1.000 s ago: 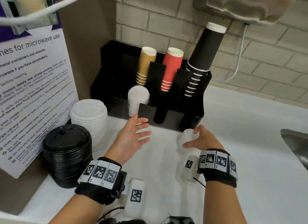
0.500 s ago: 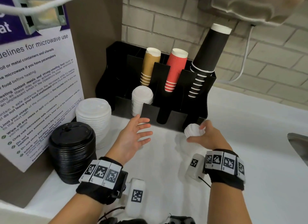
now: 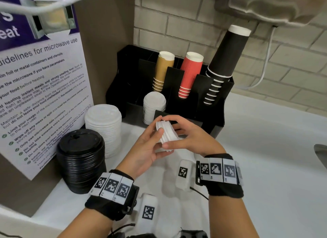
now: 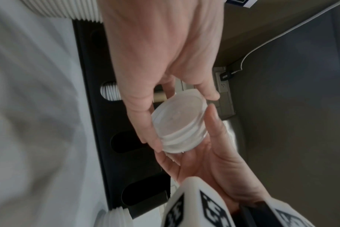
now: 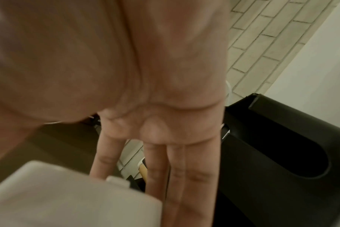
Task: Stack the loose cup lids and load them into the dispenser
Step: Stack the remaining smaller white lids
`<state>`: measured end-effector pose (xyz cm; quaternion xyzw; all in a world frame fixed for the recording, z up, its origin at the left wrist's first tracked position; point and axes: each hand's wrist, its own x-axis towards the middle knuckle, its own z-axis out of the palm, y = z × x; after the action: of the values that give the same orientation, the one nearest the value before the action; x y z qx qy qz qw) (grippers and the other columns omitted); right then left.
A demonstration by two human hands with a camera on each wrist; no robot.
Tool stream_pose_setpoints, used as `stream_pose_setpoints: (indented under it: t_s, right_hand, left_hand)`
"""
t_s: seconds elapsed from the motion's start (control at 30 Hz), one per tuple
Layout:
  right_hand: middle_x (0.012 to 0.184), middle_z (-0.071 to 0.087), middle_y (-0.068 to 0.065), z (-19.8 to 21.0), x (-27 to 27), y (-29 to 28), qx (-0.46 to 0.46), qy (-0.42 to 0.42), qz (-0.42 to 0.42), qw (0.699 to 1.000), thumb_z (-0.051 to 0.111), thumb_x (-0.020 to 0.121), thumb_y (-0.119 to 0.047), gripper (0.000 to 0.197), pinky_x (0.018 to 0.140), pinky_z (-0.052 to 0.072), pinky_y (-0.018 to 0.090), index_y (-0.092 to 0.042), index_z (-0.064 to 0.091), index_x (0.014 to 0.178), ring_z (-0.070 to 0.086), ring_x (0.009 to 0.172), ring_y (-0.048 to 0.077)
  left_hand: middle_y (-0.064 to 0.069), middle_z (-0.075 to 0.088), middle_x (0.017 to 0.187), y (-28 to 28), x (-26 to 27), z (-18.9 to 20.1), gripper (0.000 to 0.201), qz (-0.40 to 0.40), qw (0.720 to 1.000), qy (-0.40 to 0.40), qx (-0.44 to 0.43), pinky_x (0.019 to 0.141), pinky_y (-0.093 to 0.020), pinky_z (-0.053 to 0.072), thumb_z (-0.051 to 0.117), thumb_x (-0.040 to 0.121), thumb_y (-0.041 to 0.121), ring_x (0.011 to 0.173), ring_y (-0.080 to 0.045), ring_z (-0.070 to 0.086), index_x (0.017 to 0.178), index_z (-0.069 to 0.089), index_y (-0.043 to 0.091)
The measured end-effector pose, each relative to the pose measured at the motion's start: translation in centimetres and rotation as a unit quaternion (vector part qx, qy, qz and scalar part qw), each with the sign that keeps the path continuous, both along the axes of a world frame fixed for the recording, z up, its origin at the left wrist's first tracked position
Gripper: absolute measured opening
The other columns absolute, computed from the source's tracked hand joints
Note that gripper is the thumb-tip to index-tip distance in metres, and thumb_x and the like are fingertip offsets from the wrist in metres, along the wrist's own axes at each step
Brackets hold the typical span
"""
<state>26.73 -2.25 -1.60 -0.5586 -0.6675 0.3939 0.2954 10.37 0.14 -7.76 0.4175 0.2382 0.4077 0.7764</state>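
**White lids pinched between both my hands, just short of the dispenser**

White plastic, a short stack of small cup lids (image 3: pixel 166 131), sits tilted between my two hands above the worktop (image 3: pixel 265 167). My left hand (image 3: pixel 146 147) cups it from 8 o'clock, thumb pressed on its near edge; my right hand (image 3: pixel 187 135) closes on it from 3 o'clock, fingers over the top and thumb beneath. In the left wrist view the same stack (image 4: pixel 180 122) shows ribbed rims pinched by fingers on both sides.

At 12 o'clock stands the black dispenser (image 3: pixel 217 113), touching the brick wall. Its front slot holds another small white lid stack (image 3: pixel 154 106), and my fingers partly cover the low front wall. Behind rise tan cups (image 3: pixel 161 71), red cups (image 3: pixel 190 74) and tall black cups (image 3: pixel 224 60).

At 9 o'clock a tall stack of larger white lids (image 3: pixel 103 128) stands beside black lids (image 3: pixel 81 159), both against the microwave notice (image 3: pixel 40 96). A sink edge (image 3: pixel 321 152) shows at 3 o'clock.
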Motion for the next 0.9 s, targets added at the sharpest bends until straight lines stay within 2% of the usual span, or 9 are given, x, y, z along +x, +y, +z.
stream_pose_setpoints:
  t_s: [0.13, 0.27, 0.4, 0.53, 0.6, 0.7, 0.8, 0.9]
  right_hand:
    - [0.114, 0.062, -0.019, 0.3, -0.1, 0.1, 0.016, 0.013, 0.018, 1.000, 0.087, 0.068, -0.028, 0.061, 0.089, 0.051, 0.018, -0.048, 0.055, 0.116, 0.058, 0.107, -0.001]
    - [0.113, 0.062, -0.011, 0.1, -0.3, 0.5, 0.025, 0.023, 0.021, 0.999, 0.088, 0.065, -0.028, 0.063, 0.092, 0.050, 0.023, -0.045, 0.056, 0.117, 0.060, 0.105, 0.002]
    - [0.113, 0.063, -0.006, 0.1, 0.1, 0.7, 0.026, 0.026, 0.031, 0.999, 0.088, 0.065, -0.028, 0.064, 0.093, 0.050, 0.024, -0.045, 0.058, 0.119, 0.060, 0.108, 0.004]
    - [0.108, 0.064, -0.010, -0.2, 0.2, 0.7, 0.045, 0.009, 0.008, 0.999, 0.089, 0.062, -0.034, 0.065, 0.080, 0.050, 0.012, -0.048, 0.057, 0.117, 0.061, 0.100, -0.001]
    - [0.108, 0.065, -0.011, -0.3, 0.3, 0.7, 0.043, 0.016, -0.004, 0.999, 0.090, 0.062, -0.033, 0.066, 0.080, 0.052, 0.014, -0.047, 0.056, 0.116, 0.062, 0.099, -0.001]
    - [0.111, 0.067, -0.011, -0.3, 0.5, 0.6, 0.035, 0.037, -0.001, 0.999, 0.089, 0.064, -0.028, 0.064, 0.090, 0.053, 0.023, -0.043, 0.058, 0.118, 0.063, 0.106, 0.002]
    - [0.112, 0.067, -0.008, -0.5, 0.3, 0.6, 0.035, 0.047, -0.003, 0.998, 0.088, 0.066, -0.023, 0.063, 0.092, 0.054, 0.029, -0.040, 0.059, 0.119, 0.064, 0.106, 0.006]
    - [0.111, 0.067, -0.006, -0.6, -0.1, 1.1, 0.042, 0.037, -0.008, 0.998, 0.087, 0.067, -0.021, 0.061, 0.089, 0.055, 0.027, -0.038, 0.059, 0.119, 0.064, 0.103, 0.006]
  left_hand:
    - [-0.017, 0.056, 0.136, 0.0, -0.1, 0.1, 0.056, 0.014, 1.000, 0.010, 0.000, 0.096, -0.054, 0.051, 0.060, 0.084, 0.037, 0.120, -0.035, 0.061, 0.139, 0.047, 0.029]
    - [-0.017, 0.054, 0.138, 0.2, -0.2, 0.2, 0.057, 0.023, 1.000, 0.009, -0.008, 0.096, -0.056, 0.050, 0.061, 0.084, 0.035, 0.120, -0.036, 0.060, 0.138, 0.046, 0.027]
    - [-0.018, 0.057, 0.135, 0.4, -0.3, 0.2, 0.054, 0.010, 1.000, 0.010, -0.002, 0.089, -0.050, 0.055, 0.061, 0.086, 0.034, 0.119, -0.035, 0.061, 0.137, 0.048, 0.027]
    - [-0.015, 0.059, 0.133, 0.4, 0.1, 0.1, 0.054, 0.018, 1.000, 0.008, -0.002, 0.091, -0.051, 0.054, 0.063, 0.085, 0.036, 0.118, -0.033, 0.062, 0.136, 0.048, 0.028]
    - [-0.017, 0.060, 0.131, 0.5, 0.2, 0.1, 0.054, 0.022, 1.000, 0.011, -0.006, 0.087, -0.048, 0.056, 0.066, 0.083, 0.038, 0.116, -0.035, 0.063, 0.134, 0.051, 0.029]
    - [-0.020, 0.060, 0.128, 0.6, 0.2, 0.3, 0.054, 0.029, 0.999, 0.019, -0.010, 0.083, -0.044, 0.058, 0.071, 0.079, 0.041, 0.113, -0.035, 0.064, 0.129, 0.054, 0.031]
    - [-0.020, 0.059, 0.130, 0.8, 0.4, 0.3, 0.056, 0.035, 0.999, 0.020, -0.017, 0.085, -0.045, 0.057, 0.068, 0.078, 0.040, 0.114, -0.036, 0.063, 0.130, 0.053, 0.029]
    - [-0.015, 0.060, 0.132, 1.1, 0.3, 0.2, 0.061, 0.037, 0.999, 0.012, -0.010, 0.088, -0.046, 0.057, 0.065, 0.080, 0.042, 0.116, -0.033, 0.063, 0.137, 0.048, 0.029]
